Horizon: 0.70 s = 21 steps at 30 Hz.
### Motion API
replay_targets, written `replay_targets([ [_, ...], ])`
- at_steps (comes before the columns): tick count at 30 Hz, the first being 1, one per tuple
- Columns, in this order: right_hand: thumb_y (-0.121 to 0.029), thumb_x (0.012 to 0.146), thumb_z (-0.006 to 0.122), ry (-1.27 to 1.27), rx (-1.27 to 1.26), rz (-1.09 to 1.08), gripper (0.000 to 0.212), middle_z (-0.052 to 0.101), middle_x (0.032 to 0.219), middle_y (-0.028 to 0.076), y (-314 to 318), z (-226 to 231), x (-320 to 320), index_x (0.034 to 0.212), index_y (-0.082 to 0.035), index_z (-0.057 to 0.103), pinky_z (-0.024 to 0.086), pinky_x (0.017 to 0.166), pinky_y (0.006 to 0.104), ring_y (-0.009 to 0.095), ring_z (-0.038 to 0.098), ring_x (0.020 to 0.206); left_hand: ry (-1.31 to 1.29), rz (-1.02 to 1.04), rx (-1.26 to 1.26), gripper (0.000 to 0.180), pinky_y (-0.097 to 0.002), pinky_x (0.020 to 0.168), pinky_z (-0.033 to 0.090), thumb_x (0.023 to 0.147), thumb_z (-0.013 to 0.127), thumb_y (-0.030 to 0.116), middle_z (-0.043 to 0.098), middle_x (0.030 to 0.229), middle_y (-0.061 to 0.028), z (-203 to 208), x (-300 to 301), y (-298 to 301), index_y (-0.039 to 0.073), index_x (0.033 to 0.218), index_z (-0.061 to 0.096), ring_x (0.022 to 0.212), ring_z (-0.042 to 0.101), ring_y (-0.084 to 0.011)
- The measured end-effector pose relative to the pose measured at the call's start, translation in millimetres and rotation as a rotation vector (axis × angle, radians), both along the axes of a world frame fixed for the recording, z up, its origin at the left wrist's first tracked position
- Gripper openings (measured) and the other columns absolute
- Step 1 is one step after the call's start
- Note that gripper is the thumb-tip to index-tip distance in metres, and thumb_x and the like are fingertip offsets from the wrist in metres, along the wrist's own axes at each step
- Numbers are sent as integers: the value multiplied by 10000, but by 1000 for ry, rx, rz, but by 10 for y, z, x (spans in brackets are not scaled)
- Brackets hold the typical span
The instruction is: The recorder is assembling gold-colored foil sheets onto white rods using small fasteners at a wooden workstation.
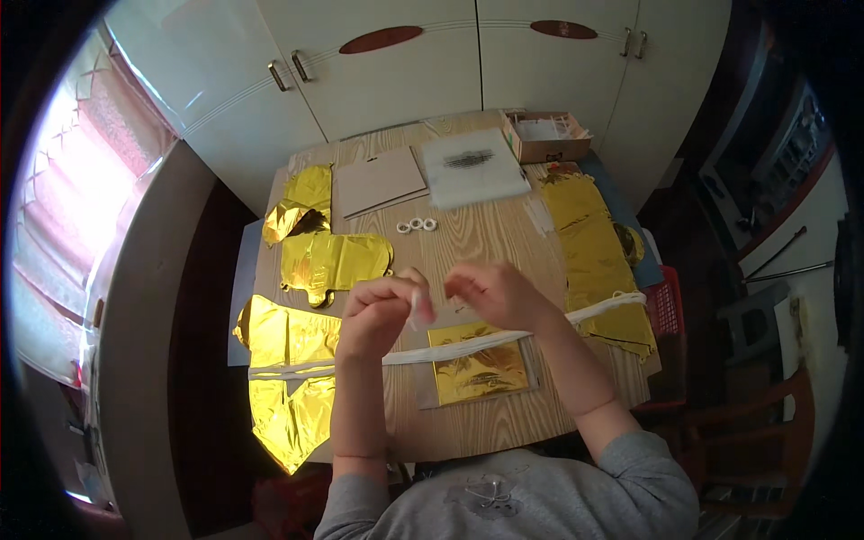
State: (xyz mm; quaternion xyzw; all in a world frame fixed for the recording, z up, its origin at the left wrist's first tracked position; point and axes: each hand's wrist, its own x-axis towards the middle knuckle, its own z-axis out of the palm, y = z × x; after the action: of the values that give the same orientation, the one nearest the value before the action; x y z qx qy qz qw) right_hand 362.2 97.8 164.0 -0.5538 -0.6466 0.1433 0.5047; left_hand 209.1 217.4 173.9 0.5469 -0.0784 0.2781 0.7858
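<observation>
My left hand (373, 310) is raised over the middle of the table with its fingers curled in. A small whitish bit shows at its fingertips, too blurred to name. Facing it, a short gap away, my right hand (499, 295) is closed with fingertips together; what they hold, if anything, cannot be made out. Below both hands a long bundle of white cord (450, 349) runs across the table. It crosses a flat folded gold foil sheet (481, 373) with a clear wrapper edge. Three small white rolls (417, 225) sit beyond my hands.
Gold foil balloons lie flat at the left (337, 261), near left (292, 405) and right (589, 252). Farther back are brown cardboard sheets (382, 184), a translucent white packet (475, 169) and an open box (547, 148). A red basket (664, 306) stands beyond the right edge.
</observation>
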Motion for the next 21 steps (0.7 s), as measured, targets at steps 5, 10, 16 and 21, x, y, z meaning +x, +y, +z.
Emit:
replay_targets([
  [5, -162, 880, 545, -85, 21, 266, 125, 584, 650, 72, -118, 97, -51, 817, -62, 588, 443, 513, 304, 206, 590, 561, 280, 458, 537, 205, -302, 717, 420, 880, 463, 74, 594, 840, -96, -14, 35, -64, -60, 871, 618, 809, 531, -184],
  [10, -167, 876, 551, 28, 115, 65, 123, 571, 627, 65, -84, 62, -20, 816, -72, 601, 431, 498, 295, 210, 560, 523, -101, -28, 122, 178, -282, 700, 421, 886, 526, 117, 564, 790, -73, 30, -45, -81, -23, 923, 630, 797, 524, -161],
  [16, -180, 877, 551, 34, 15, 197, 130, 605, 686, 70, -175, 160, 49, 838, -70, 607, 449, 534, 295, 220, 587, 577, 217, 468, 875, 164, -300, 679, 418, 815, 576, 74, 630, 842, -75, 16, 6, -37, -31, 920, 646, 794, 494, -163],
  [21, -177, 880, 541, -64, -18, 159, 128, 620, 720, 89, -115, 100, -2, 837, -76, 607, 462, 562, 300, 237, 606, 618, 7, 212, 295, 147, -295, 689, 418, 833, 554, 53, 659, 941, -98, -8, 13, -115, -18, 906, 661, 776, 492, -150],
])
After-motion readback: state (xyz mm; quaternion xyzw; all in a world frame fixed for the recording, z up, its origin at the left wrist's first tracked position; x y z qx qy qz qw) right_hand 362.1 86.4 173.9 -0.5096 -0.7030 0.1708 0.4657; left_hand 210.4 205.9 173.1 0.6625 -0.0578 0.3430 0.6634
